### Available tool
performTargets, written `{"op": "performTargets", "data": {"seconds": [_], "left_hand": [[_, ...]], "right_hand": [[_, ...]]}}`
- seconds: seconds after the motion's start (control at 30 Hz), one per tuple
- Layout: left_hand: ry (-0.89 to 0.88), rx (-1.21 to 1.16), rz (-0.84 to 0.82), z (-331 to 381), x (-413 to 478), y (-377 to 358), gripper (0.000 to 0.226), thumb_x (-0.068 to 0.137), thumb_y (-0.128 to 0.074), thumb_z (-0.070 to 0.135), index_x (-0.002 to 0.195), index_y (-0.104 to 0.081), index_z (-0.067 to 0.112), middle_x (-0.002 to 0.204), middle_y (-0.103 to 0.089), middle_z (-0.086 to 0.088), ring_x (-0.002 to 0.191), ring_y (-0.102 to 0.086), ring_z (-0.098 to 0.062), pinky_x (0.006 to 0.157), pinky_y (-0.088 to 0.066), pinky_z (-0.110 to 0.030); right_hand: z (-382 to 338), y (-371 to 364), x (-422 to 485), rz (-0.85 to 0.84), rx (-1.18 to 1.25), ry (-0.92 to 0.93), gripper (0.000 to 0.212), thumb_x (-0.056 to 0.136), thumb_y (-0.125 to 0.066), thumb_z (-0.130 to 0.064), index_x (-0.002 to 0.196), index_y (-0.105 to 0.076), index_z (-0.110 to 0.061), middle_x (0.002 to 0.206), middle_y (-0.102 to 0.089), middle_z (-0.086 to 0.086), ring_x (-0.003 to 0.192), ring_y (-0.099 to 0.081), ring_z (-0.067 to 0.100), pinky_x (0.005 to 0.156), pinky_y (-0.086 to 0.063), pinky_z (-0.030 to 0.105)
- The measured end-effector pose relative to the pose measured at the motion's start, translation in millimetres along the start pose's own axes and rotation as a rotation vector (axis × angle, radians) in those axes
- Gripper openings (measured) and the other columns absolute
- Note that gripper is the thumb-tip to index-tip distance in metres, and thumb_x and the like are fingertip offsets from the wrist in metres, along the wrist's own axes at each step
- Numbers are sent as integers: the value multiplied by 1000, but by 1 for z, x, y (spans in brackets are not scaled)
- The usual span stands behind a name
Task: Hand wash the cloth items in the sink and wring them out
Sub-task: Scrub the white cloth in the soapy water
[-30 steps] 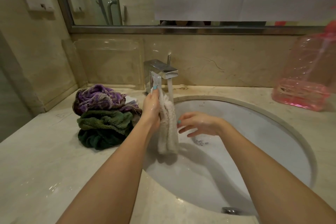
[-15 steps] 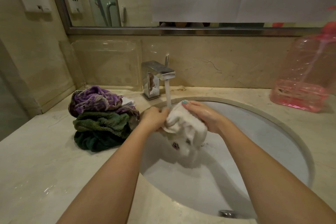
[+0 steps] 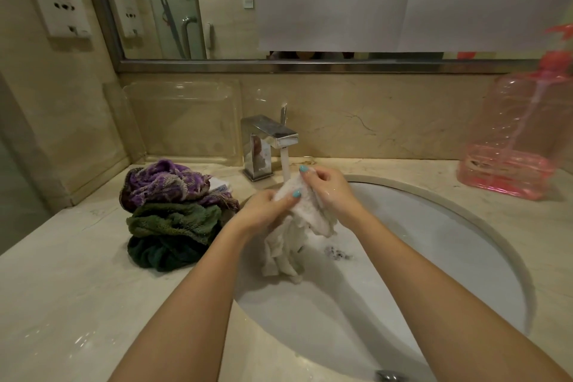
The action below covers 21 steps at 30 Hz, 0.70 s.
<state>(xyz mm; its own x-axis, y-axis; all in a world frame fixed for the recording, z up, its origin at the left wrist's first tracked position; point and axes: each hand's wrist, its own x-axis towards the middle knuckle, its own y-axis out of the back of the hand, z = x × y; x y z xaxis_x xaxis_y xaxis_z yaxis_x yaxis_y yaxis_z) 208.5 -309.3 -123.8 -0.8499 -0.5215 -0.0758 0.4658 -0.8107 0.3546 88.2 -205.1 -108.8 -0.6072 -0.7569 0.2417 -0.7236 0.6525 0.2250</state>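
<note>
Both hands grip a wet white terry cloth (image 3: 305, 205) over the oval white sink basin (image 3: 449, 242): the left hand (image 3: 266, 208) is clamped on its near end, the right hand (image 3: 328, 187) on its far end, and loose folds hang below them. Running water falls from the square chrome faucet (image 3: 268, 139) just beyond the right hand's fingertips. Left of the left hand, a heap of purple, olive and dark green cloths (image 3: 170, 214) rests on the beige marble counter (image 3: 77, 288).

Cloth, stone, chrome and plastic at our sink

We see a nubby white terry cloth (image 3: 305, 205), wet and limp; fuzzy green and purple knit cloths (image 3: 173, 211) piled at left; a polished, veined stone counter (image 3: 62, 304); a glossy white basin (image 3: 434, 257); a mirror-bright chrome faucet (image 3: 268, 136); and a clear pink plastic bottle (image 3: 521, 133) at far right.
</note>
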Motion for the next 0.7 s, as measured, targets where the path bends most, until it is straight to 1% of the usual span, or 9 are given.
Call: {"op": "performTargets", "data": {"seconds": [0.07, 0.13, 0.2, 0.3, 0.4, 0.5, 0.57, 0.63, 0.7], "left_hand": [[-63, -39, 104, -2, 1, 0, 37, 96, -55, 45, 92, -67, 11, 73, -66, 0, 63, -60, -14, 60, -47, -23], [-91, -157, 207, -3, 5, -1, 30, 101, -50, 36, 102, -68, 12, 88, -73, -3, 83, -68, -18, 74, -53, -28], [-60, -223, 301, 0, 7, -1, 32, 103, -44, 30, 103, -66, 7, 94, -71, -7, 87, -65, -19, 76, -51, -29], [-17, -220, 380, -1, 15, -1, 33, 105, -39, 28, 100, -61, 5, 96, -64, -12, 88, -58, -23, 74, -45, -32], [27, -267, 467, 4, 17, -5, 28, 105, -36, 24, 109, -59, 7, 96, -59, -9, 85, -54, -20, 69, -42, -29], [68, -421, 494, 5, 21, -6, 27, 105, -36, 22, 111, -58, 7, 91, -57, -5, 77, -52, -16, 64, -42, -26], [64, -479, 498, 9, 18, -10, 23, 105, -35, 22, 109, -55, 10, 97, -59, -8, 86, -56, -20, 73, -48, -29], [45, -462, 512, 12, 20, -14, 17, 104, -38, 22, 111, -51, 14, 105, -61, -11, 97, -60, -27, 87, -52, -39], [64, -441, 557, 14, 21, -19, 16, 102, -42, 17, 116, -48, 11, 103, -59, -11, 94, -60, -27, 81, -52, -38]], "right_hand": [[-1, -1, 2, -9, 13, -19, 23, 98, -55, -29, 79, -64, -18, 75, -64, -2, 68, -63, 8, 58, -48, 19], [4, 4, 5, -93, 27, -80, 21, 93, -63, -31, 95, -69, -11, 88, -69, 7, 82, -66, 18, 69, -51, 25], [13, 9, 4, -195, -6, -224, 31, 88, -69, -30, 102, -68, -2, 89, -64, 15, 83, -60, 27, 74, -47, 38], [22, 9, 4, -165, 118, -330, 10, 93, -61, -16, 91, -63, -5, 86, -59, 10, 82, -57, 24, 73, -51, 40], [20, 4, 9, 8, 178, -261, 16, 96, -58, -26, 85, -61, -16, 81, -55, 3, 76, -51, 20, 63, -44, 31], [12, -6, 10, 80, 160, -175, 22, 97, -57, -32, 79, -60, -20, 77, -55, 2, 72, -49, 19, 63, -39, 31], [4, -17, 8, 145, 156, -103, 27, 100, -52, -28, 75, -54, -18, 72, -52, 0, 68, -48, 14, 62, -37, 25], [-1, -32, 4, 136, 50, -6, 33, 102, -46, -19, 69, -49, -18, 68, -48, -5, 61, -42, 7, 59, -33, 22], [-4, -51, -4, 65, -47, 7, 35, 101, -46, -17, 66, -52, -19, 66, -52, -3, 62, -45, 8, 58, -35, 22]]}}
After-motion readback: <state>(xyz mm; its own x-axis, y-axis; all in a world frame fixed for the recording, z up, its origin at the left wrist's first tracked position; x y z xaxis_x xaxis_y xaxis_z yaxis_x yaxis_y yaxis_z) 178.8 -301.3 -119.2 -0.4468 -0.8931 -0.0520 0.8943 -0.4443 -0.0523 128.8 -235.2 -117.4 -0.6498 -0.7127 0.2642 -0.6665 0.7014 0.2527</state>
